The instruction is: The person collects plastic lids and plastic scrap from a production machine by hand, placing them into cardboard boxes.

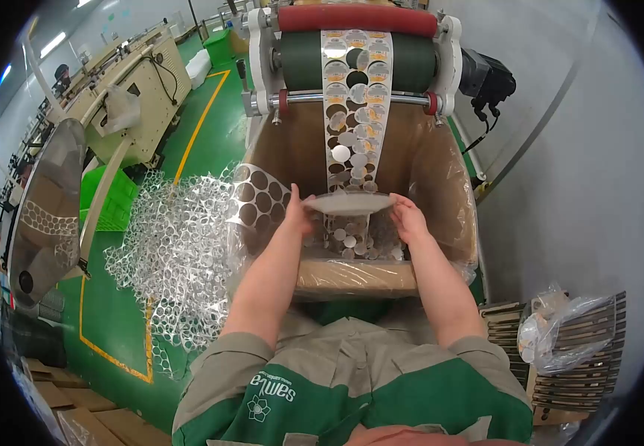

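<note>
A shallow, translucent round-edged dish [352,202] is held level over the lined cardboard box [355,276]. My left hand [297,214] grips its left end, thumb pointing up. On the opposite end the fingers of my right hand [409,218] are closed round the rim. Behind the dish hangs a printed strip [378,93] with round cut-outs, running down from the rollers. Loose round discs [349,241] lie in the box below. Beside my left hand, a white sheet with large round holes [261,195] drapes over the box edge.
A red roller [358,20] and a dark green roller [415,61] stand above the box. To the left, a big heap of holed silvery scrap [181,260] covers green floor. A green crate [110,199] sits behind it. Slatted racks [586,357] are at right.
</note>
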Tool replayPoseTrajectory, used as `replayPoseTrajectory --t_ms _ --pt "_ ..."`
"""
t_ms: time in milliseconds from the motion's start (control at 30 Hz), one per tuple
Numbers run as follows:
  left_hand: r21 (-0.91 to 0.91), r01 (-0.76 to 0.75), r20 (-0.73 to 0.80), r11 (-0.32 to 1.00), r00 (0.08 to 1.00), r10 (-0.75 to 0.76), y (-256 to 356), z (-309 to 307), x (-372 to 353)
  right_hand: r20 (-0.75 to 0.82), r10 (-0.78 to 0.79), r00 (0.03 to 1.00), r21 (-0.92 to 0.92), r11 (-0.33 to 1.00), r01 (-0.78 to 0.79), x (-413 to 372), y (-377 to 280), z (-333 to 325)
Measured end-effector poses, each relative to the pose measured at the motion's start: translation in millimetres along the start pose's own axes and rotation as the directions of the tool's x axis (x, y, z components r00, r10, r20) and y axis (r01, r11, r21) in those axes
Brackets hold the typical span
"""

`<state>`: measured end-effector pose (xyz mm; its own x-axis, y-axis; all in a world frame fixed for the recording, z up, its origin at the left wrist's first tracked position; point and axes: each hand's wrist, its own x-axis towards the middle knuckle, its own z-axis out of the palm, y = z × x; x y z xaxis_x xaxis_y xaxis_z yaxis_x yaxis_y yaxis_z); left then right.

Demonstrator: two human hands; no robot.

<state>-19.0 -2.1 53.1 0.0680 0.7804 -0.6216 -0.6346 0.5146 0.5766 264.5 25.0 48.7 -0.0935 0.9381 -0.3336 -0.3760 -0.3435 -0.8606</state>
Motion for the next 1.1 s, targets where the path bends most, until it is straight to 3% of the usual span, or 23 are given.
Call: replayPoseTrajectory --t_ms 33,67,100,167,233,300,367,433,500,567,600,633,700,733,767,800,833,867,967,1033,1100 --pt "-0.116 0.012 0.128 0.993 0.992 0.003 -1 -3 -2 -0.003 0.001 1.000 0.002 1.000 -0.001 1 2 -1" --pt "-0.273 -0.036 0.115 0.961 0.991 0.069 -5 0 6 0.040 -0.023 0.999 0.089 0.996 0.020 2 5 -2" --pt "-0.272 -0.035 0.116 0.962 0.991 0.069 -10 -10 28 0.081 -0.052 0.995 0.175 0.984 0.038 1 4 1" --pt "-0.098 -0.215 0.136 0.972 0.964 0.227 -20 -35 70 0.057 -0.056 0.997 0.223 0.974 0.042 1 3 1" --pt "-0.128 -0.134 0.077 0.983 0.986 0.144 -14 -23 48 -0.102 -0.026 0.994 0.236 0.970 0.050 8 10 -6" --pt "-0.123 -0.119 0.096 0.985 0.987 0.131 -11 -15 35 -0.100 0.084 0.991 0.288 0.956 -0.052 15 12 -13" --pt "-0.082 -0.166 0.100 0.983 0.980 0.174 -14 -17 40 0.043 0.099 0.994 0.191 0.976 -0.106 20 18 -18" --pt "-0.079 -0.106 0.168 0.991 0.979 0.118 -12 -20 41 0.000 0.096 0.995 0.146 0.985 -0.095 9 14 -10" --pt "0.026 -0.100 0.092 0.995 0.991 0.097 -11 -18 33 -0.037 0.093 0.995 0.099 0.991 -0.089 3 10 -4" --pt "-0.145 0.046 0.322 0.988 0.947 0.003 -10 -16 26 -0.031 0.037 0.999 -0.008 0.999 -0.037 4 5 -7" --pt "0.152 0.061 -0.088 0.986 0.995 -0.047 -2 0 6 -0.023 0.030 0.999 -0.122 0.992 -0.032 3 1 -7" --pt "0.117 0.050 -0.026 0.992 0.999 -0.047 -1 8 -9 -0.079 0.033 0.996 -0.114 0.993 -0.042 1 -1 -5" --pt "-0.074 -0.005 0.101 0.997 0.995 0.013 -3 3 -3 -0.025 0.015 1.000 0.103 0.995 -0.012 5 4 -7" --pt "-0.242 0.023 0.144 0.970 0.990 0.012 -4 -1 9 -0.026 0.013 1.000 0.105 0.994 -0.010 4 4 -6" --pt "-0.240 0.024 0.146 0.970 0.989 0.012 -7 -6 20 -0.011 -0.002 1.000 0.198 0.980 0.004 3 4 -4" --pt "-0.198 -0.071 0.138 0.978 0.985 0.100 -8 -5 19 0.004 -0.017 1.000 0.288 0.958 0.015 3 4 -4" --pt "-0.156 -0.167 0.132 0.973 0.973 0.189 -9 -4 19 0.005 -0.016 1.000 0.287 0.958 0.014 3 5 -4" --pt "-0.132 -0.139 0.031 0.981 0.989 0.144 -7 -3 19 -0.048 -0.015 0.999 0.266 0.964 0.027 3 6 -4" --pt "-0.122 -0.241 0.035 0.963 0.968 0.247 -17 -23 53 -0.127 0.026 0.992 0.219 0.976 0.002 18 18 -10" --pt "-0.119 -0.183 0.091 0.976 0.977 0.194 -14 -26 55 0.105 0.017 0.994 0.196 0.980 -0.038 22 22 -16" --pt "-0.032 -0.070 0.163 0.997 0.984 0.074 -12 -27 50 0.051 0.080 0.995 0.146 0.986 -0.087 15 17 -15"
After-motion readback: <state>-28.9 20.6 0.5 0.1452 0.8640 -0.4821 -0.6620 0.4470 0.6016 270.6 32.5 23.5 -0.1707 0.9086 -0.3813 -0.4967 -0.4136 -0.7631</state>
